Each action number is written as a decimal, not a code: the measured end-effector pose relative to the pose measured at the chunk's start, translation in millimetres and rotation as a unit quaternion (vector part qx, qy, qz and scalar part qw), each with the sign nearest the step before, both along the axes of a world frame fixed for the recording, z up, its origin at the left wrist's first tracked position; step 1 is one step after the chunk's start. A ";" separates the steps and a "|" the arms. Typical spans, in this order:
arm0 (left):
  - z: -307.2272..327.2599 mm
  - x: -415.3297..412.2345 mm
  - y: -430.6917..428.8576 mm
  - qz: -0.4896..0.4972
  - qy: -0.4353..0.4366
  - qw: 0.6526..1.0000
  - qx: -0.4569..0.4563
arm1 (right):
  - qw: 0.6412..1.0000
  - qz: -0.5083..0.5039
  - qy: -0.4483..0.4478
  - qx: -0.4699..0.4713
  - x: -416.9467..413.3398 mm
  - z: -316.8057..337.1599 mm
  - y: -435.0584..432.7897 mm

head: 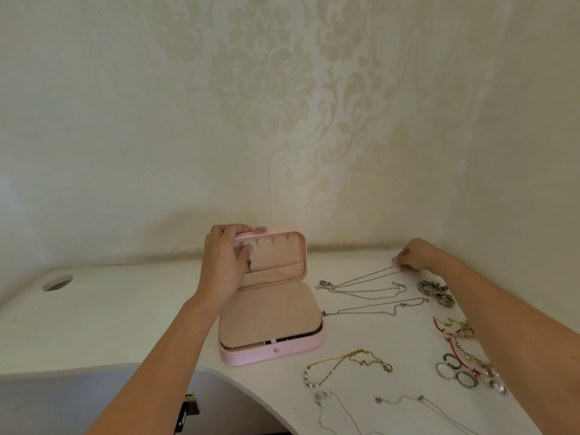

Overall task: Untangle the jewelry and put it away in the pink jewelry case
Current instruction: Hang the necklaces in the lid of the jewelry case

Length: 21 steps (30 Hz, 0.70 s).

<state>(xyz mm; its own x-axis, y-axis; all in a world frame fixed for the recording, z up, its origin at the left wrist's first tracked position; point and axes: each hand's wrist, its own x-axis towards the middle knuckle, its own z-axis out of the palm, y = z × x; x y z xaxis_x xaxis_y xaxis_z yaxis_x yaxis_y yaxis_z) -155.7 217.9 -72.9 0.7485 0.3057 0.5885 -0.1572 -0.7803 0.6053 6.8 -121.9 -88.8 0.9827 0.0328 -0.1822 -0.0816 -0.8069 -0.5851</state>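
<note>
Nearest us, gold bracelet (348, 364) and rings (458, 373) wait on the white desk (94, 309). We steady the pink jewelry case (271, 353) lid with left hand (224, 262) gripping, while right hand (414, 254) pinches the silver necklace (361, 279); lift slowly, keeping chains apart.

Open jewelry case (270, 321) sits on table (125, 315), necklaces (370, 290) to its right.

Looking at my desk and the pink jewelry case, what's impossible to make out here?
Head view only:
- Lower tray of the pink jewelry case: hidden under its beige insert.
- Left hooks in the lid: covered by the left hand.
- Silver chains at the bottom: cut off by the frame edge.
- Rings and red cord bracelet: blurred, partly behind the right forearm.
</note>
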 end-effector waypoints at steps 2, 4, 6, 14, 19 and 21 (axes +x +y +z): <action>0.8 0.9 -0.1 -0.003 0.006 1.000 0.004 | 0.990 -0.005 0.002 0.139 -3.8 1.6 2.2; 2.2 1.6 -0.5 -0.004 0.008 1.000 0.000 | 0.971 -0.008 0.001 0.237 -11.6 10.3 6.4; 3.4 1.0 -1.6 -0.001 0.004 1.000 -0.003 | 0.952 0.021 0.005 0.306 -18.2 24.9 12.6; 5.2 5.1 1.7 -0.005 0.051 0.999 -0.008 | 0.830 0.158 0.009 0.535 -57.7 104.8 40.5; 4.5 9.2 1.5 -0.002 0.069 0.997 -0.021 | 0.814 0.229 -0.021 0.533 -82.6 140.9 57.1; 3.8 8.5 -0.9 0.003 0.060 0.998 -0.025 | 0.826 0.248 -0.077 0.500 -92.1 151.7 63.1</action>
<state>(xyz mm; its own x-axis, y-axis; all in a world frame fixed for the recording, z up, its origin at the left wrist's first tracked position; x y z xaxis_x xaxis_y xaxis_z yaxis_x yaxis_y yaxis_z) -147.3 217.0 -69.1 0.8105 0.3371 0.4791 -0.0768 -0.7496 0.6575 -85.2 -58.9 62.9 0.8127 0.4963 0.3053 0.2507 0.1751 -0.9521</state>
